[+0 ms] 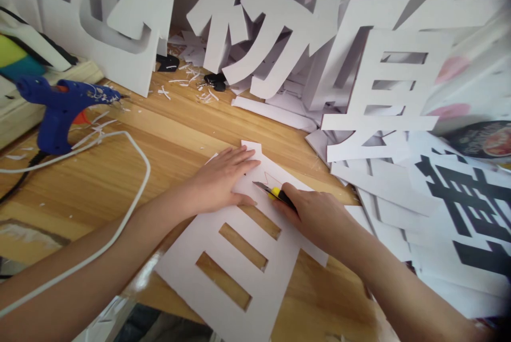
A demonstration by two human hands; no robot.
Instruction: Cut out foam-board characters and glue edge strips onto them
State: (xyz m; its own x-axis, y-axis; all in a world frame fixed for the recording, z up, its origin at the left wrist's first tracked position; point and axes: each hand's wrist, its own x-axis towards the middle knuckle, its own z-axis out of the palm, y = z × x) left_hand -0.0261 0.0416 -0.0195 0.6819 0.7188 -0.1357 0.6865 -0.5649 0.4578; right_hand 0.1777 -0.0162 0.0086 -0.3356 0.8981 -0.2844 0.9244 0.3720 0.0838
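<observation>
The white board [275, 278] lies flat on the counter [171, 139] beneath both hands: the left hand [223, 179] spread over it, the right hand [319, 214] wrapped round a knife [276, 193], blade pointing leftward near the left fingers. The board seems light and stiff, likely weak at the bars between its slots [243, 246]; broad margins should hold better. Bare counter lies left of the left hand, past its edge; scraps [399, 187] crowd rightward.

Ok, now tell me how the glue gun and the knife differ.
The glue gun is mainly blue; the knife shows black and yellow. The glue gun is unheld, while the knife is in the right hand. The glue gun points to the picture's right, the knife to its left. Both are hand tools.
</observation>
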